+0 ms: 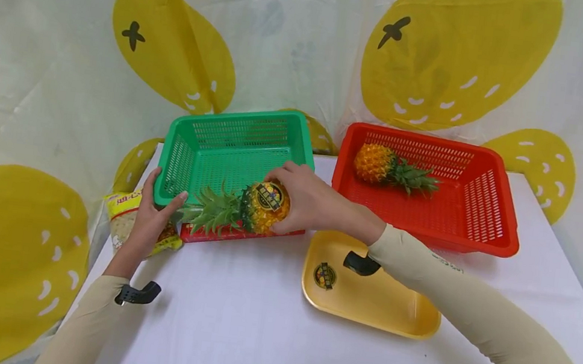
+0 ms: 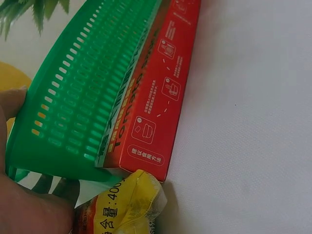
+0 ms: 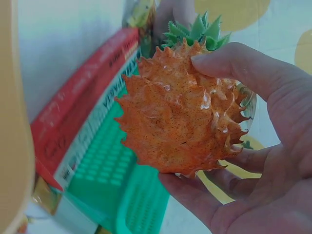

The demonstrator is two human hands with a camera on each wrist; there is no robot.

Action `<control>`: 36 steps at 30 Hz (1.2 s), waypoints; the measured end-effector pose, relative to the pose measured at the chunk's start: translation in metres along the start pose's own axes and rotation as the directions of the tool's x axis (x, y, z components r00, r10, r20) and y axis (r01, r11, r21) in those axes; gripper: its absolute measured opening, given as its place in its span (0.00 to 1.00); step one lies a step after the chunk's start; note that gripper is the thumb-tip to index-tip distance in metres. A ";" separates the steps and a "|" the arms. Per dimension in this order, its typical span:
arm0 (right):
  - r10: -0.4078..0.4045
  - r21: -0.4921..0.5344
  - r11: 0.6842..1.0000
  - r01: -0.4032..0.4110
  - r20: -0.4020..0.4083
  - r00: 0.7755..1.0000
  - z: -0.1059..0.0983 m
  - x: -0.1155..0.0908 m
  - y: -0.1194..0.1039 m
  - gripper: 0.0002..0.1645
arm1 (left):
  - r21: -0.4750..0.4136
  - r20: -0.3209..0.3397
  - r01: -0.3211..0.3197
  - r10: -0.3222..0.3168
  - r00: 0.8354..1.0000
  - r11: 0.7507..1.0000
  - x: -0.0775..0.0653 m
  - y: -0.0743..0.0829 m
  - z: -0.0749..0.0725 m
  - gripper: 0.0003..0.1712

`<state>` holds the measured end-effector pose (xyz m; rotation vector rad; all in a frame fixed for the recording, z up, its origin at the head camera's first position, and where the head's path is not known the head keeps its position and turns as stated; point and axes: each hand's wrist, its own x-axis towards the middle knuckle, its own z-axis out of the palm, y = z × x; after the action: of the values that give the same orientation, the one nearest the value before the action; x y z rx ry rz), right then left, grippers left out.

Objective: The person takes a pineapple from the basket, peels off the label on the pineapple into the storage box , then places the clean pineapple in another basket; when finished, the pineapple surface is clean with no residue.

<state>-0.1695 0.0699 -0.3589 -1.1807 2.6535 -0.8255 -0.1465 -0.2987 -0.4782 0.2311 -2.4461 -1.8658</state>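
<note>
My right hand (image 1: pixel 311 199) grips a small pineapple (image 1: pixel 261 219) by its body, over the front of the green basket (image 1: pixel 244 118). The fruit lies sideways with its leafy crown towards the left and a round dark label on its upper side. In the right wrist view the spiky orange base (image 3: pixel 180 117) faces the camera, thumb on one side and fingers on the other. At the basket's front left corner, my left hand (image 1: pixel 147 222) holds the rim. A red box (image 2: pixel 161 92) with printed steps stands against the basket's front wall, beside a yellow bag (image 2: pixel 129 204).
To the right is a red basket (image 1: pixel 438 144) with another pineapple (image 1: pixel 374 163) lying in it. A yellow tray (image 1: pixel 364 303) with a round label (image 1: pixel 325 276) sits in front of it, under my right forearm. A patterned curtain (image 1: pixel 298 37) hangs behind the white table (image 1: pixel 231 320).
</note>
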 end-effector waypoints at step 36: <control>0.116 -0.031 0.993 -0.113 0.096 0.989 0.091 -0.031 -0.002 0.45 | 0.020 0.006 -0.027 0.027 1.000 0.999 -0.001 -0.002 0.001 0.56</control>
<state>-0.1178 0.0520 -0.4378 -1.0342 2.6314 -0.6987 -0.1452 -0.2984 -0.4807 0.1929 -2.4598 -1.8347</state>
